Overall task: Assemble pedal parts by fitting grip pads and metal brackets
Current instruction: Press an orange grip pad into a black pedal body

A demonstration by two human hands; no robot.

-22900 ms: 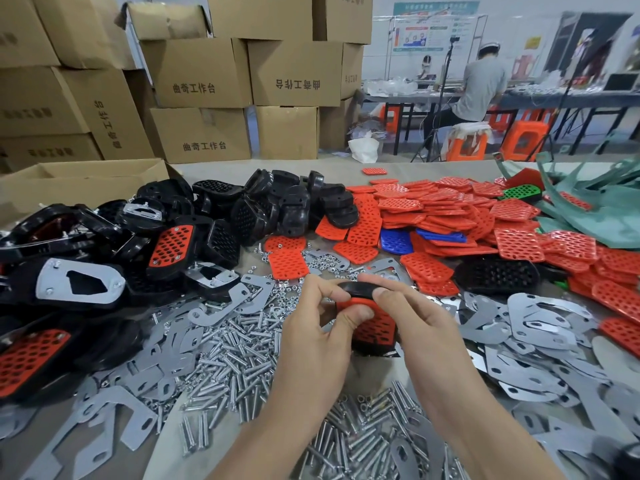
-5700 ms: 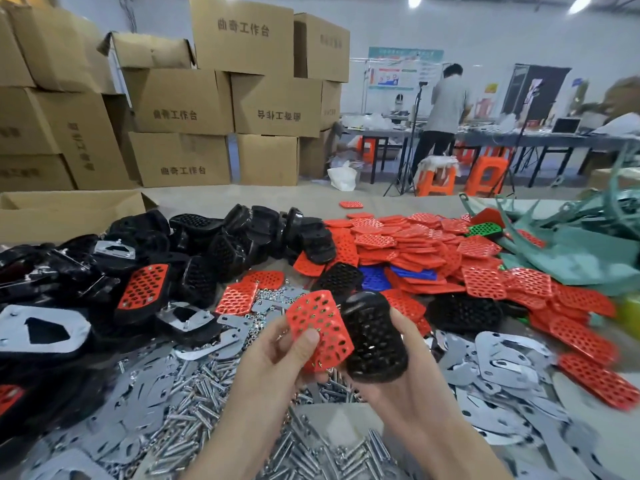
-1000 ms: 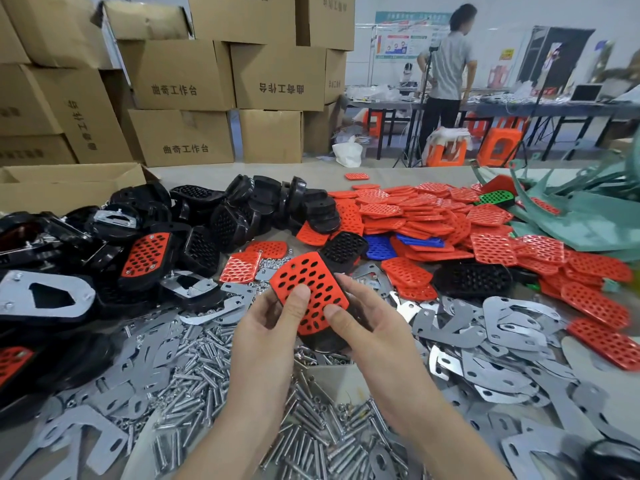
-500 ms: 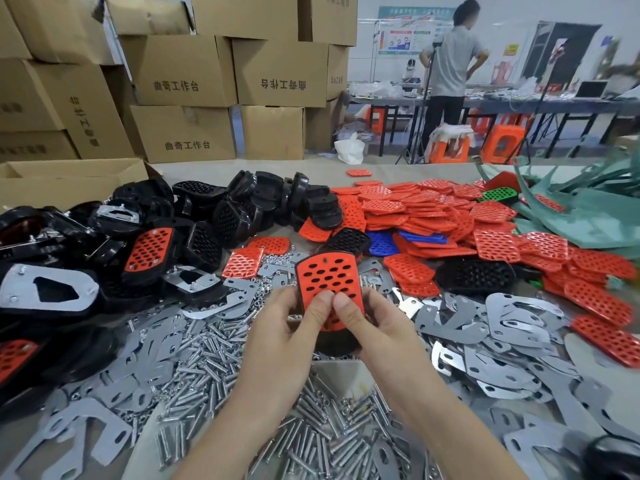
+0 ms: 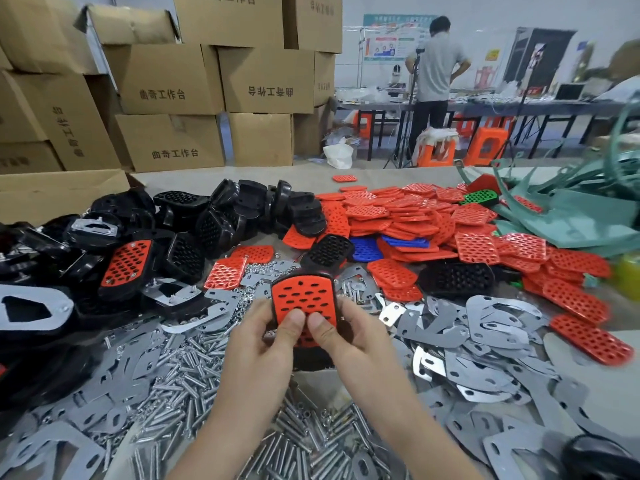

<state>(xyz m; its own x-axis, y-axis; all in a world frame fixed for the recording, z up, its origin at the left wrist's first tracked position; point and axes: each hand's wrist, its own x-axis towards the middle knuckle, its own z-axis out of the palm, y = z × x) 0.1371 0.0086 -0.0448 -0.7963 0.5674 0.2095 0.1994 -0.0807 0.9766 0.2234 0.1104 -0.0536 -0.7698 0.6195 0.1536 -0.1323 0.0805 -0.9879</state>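
Cluttered table (image 5: 398, 176), left hand (image 5: 266, 336), right hand (image 5: 349, 336), thumbs pressing perforated red grip pad (image 5: 303, 294)

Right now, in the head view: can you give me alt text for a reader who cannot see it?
A person's left hand and right hand hold a black pedal body over a cluttered table, both thumbs pressing a red grip pad into its face. Around them lie piles of red pads, black pedal bodies, grey metal brackets and loose screws.
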